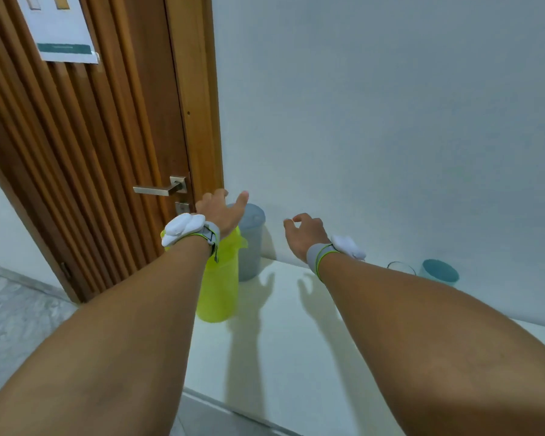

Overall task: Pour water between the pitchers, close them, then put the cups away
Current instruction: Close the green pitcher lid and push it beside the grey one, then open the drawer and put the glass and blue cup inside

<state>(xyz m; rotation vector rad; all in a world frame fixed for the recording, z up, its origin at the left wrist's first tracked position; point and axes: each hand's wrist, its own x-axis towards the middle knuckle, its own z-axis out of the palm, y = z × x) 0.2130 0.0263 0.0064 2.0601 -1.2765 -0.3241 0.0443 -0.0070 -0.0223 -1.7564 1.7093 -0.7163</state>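
Yellow-green pitcher [217, 291] stands upright on the L end of the white counter [280, 341], near its front-left corner. Its top is mostly hidden behind the left wrist; only a bit of spout shows on the R side. Grey pitcher [252, 247] is upright just behind it & slightly R, against the wall [390, 121]. The two look to be touching or nearly so. The grey one's top seems closed w/ a lid, but the pic is too soft there to be sure.

Cups are well apart from the pitchers, further R along the wall. Clear glass cup [401, 266] is partly hidden behind the right forearm, and the teal cup [441, 272] is just beside it on the R.

Left hand [222, 212] hovers above the pitchers, palm down, fingers relaxed, thumb stuck out over the grey one, holding nothing. Right hand [306, 234] hangs in the air over the counter between pitchers & cups, fingers loosely curled, nothing in it. Both hands cast shadows on the counter. Each wrist has a grey band w/ a white lump: left band [186, 229], right band [334, 251].

To the L is a wooden door [92, 152] w/ a metal lever handle [161, 188] and a paper notice [60, 29] stuck up high. Marbled floor [13, 309] lies below it.
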